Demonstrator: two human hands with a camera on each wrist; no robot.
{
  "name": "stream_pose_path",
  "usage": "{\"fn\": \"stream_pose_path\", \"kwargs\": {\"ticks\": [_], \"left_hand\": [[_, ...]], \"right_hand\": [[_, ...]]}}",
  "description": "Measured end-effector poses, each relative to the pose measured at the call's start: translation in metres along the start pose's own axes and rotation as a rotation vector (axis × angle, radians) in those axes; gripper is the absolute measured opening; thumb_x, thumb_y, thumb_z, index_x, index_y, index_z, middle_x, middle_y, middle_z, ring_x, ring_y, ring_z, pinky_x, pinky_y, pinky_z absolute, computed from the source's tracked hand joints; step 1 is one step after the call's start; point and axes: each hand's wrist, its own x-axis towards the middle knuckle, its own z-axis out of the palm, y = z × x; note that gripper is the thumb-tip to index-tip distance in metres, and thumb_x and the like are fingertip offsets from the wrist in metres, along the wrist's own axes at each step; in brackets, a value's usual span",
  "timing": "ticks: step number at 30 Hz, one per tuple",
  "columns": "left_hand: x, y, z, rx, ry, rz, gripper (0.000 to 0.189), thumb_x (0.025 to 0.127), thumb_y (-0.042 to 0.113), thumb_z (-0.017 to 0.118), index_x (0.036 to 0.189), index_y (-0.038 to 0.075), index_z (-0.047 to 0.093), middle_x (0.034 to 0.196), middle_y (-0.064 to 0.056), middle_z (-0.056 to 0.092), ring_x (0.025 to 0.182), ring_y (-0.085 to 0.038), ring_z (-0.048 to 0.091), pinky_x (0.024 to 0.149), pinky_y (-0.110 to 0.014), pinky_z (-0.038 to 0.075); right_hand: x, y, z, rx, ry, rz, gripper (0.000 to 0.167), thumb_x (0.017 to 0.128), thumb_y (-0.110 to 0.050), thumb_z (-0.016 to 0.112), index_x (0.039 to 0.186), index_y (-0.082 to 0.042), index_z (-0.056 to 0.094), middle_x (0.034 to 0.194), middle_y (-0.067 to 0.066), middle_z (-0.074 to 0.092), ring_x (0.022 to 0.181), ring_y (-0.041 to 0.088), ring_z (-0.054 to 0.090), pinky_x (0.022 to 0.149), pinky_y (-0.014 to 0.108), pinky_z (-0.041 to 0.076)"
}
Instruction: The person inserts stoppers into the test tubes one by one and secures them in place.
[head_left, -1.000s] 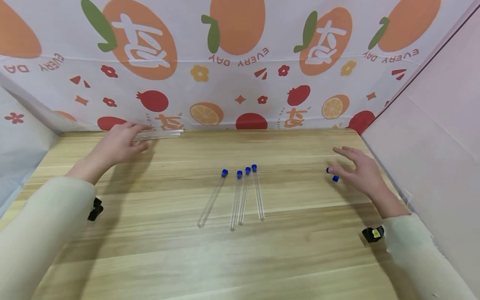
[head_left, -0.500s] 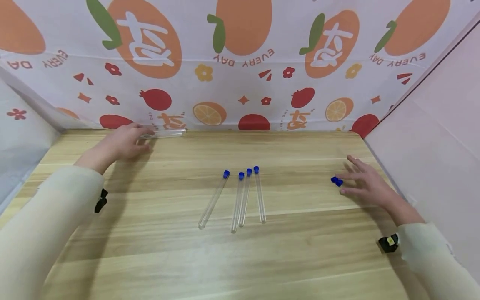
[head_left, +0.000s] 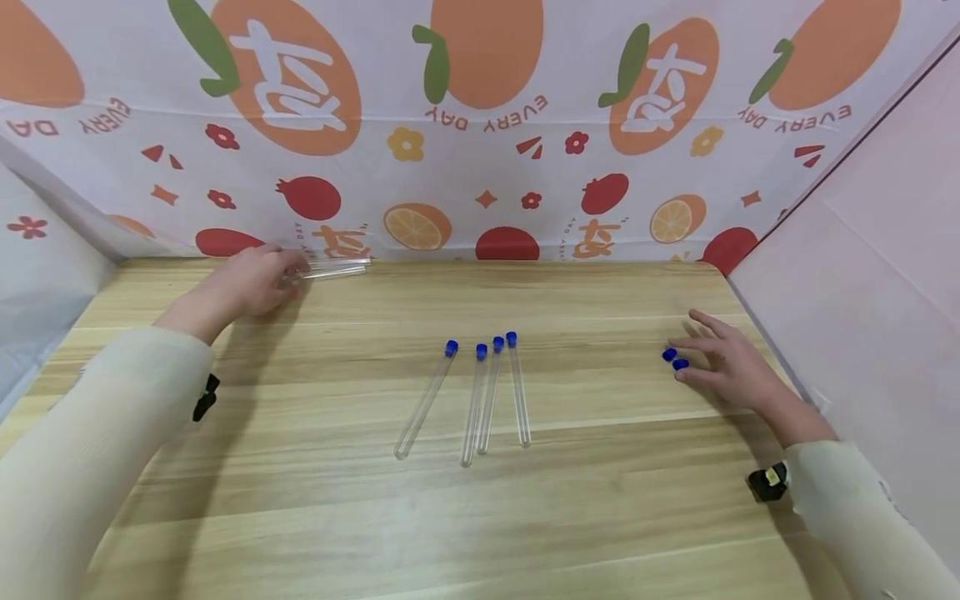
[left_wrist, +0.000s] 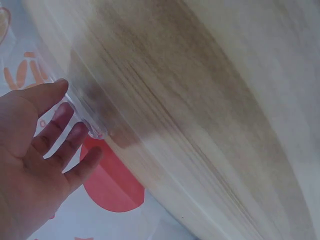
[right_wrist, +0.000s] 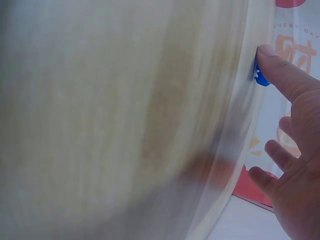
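Note:
In the head view my left hand (head_left: 258, 279) is at the table's back left, thumb and fingertips right at some clear test tubes (head_left: 337, 268). The left wrist view shows its fingers loosely bent, overlapping the rounded end of a tube (left_wrist: 95, 127). My right hand (head_left: 727, 362) is low over the table at the right, fingers spread and thumb beside two small blue caps (head_left: 679, 364). In the right wrist view a blue cap (right_wrist: 261, 76) shows just past the thumb, partly hidden by it. Several test tubes (head_left: 487, 400) with blue caps lie mid-table.
The wooden table (head_left: 525, 525) ends at the back against a fruit-print cloth (head_left: 465, 167). A pale wall (head_left: 870, 275) rises along the right side, and a light cloth (head_left: 37, 258) hangs at the left.
My left hand's thumb and fingers have drawn closer together at the clear tubes. My right hand has moved slightly right and down, uncovering the two caps, which now lie slightly apart.

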Motion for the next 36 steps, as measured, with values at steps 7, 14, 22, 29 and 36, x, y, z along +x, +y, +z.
{"fn": "stream_pose_path", "kwargs": {"ticks": [7, 14, 22, 29, 36], "left_hand": [[0.001, 0.0, 0.0, -0.027, -0.009, 0.005, 0.036, 0.087, 0.007, 0.073, 0.121, 0.002, 0.064, 0.116, -0.024, 0.06, 0.106, -0.042, 0.055, 0.093, -0.064, 0.047], [0.0, 0.001, 0.0, -0.038, -0.006, 0.007, 0.031, 0.086, 0.004, 0.074, 0.116, 0.002, 0.067, 0.107, -0.02, 0.066, 0.098, -0.036, 0.056, 0.087, -0.058, 0.05], [-0.001, 0.007, 0.001, -0.017, 0.012, 0.003, 0.028, 0.086, 0.001, 0.071, 0.114, 0.001, 0.066, 0.1, -0.018, 0.066, 0.092, -0.034, 0.058, 0.085, -0.055, 0.051], [-0.003, 0.012, 0.001, -0.022, 0.024, 0.027, 0.027, 0.087, 0.0, 0.066, 0.114, -0.001, 0.065, 0.1, -0.019, 0.066, 0.089, -0.033, 0.057, 0.083, -0.054, 0.051], [-0.007, 0.023, 0.001, -0.059, 0.066, 0.084, 0.028, 0.088, 0.001, 0.065, 0.115, -0.003, 0.066, 0.098, -0.017, 0.067, 0.087, -0.031, 0.059, 0.08, -0.052, 0.052]], "right_hand": [[0.001, 0.002, -0.002, 0.013, 0.006, 0.056, 0.024, 0.077, -0.021, 0.088, 0.092, -0.019, 0.07, 0.149, 0.028, 0.042, 0.131, 0.058, 0.039, 0.1, 0.078, 0.03], [0.002, 0.004, -0.001, 0.024, -0.006, 0.046, 0.019, 0.077, -0.021, 0.087, 0.091, -0.02, 0.074, 0.146, 0.029, 0.045, 0.13, 0.057, 0.04, 0.098, 0.075, 0.034], [0.002, 0.006, -0.002, 0.035, -0.032, 0.045, 0.015, 0.08, -0.023, 0.085, 0.092, -0.02, 0.076, 0.147, 0.029, 0.045, 0.131, 0.056, 0.04, 0.099, 0.075, 0.034], [0.003, 0.005, -0.003, 0.047, -0.03, 0.053, 0.015, 0.08, -0.022, 0.085, 0.091, -0.02, 0.075, 0.147, 0.029, 0.045, 0.132, 0.056, 0.04, 0.1, 0.075, 0.032], [0.003, 0.001, -0.007, 0.049, -0.028, 0.055, 0.015, 0.081, -0.023, 0.084, 0.092, -0.02, 0.075, 0.145, 0.027, 0.047, 0.132, 0.053, 0.041, 0.101, 0.073, 0.033]]}}
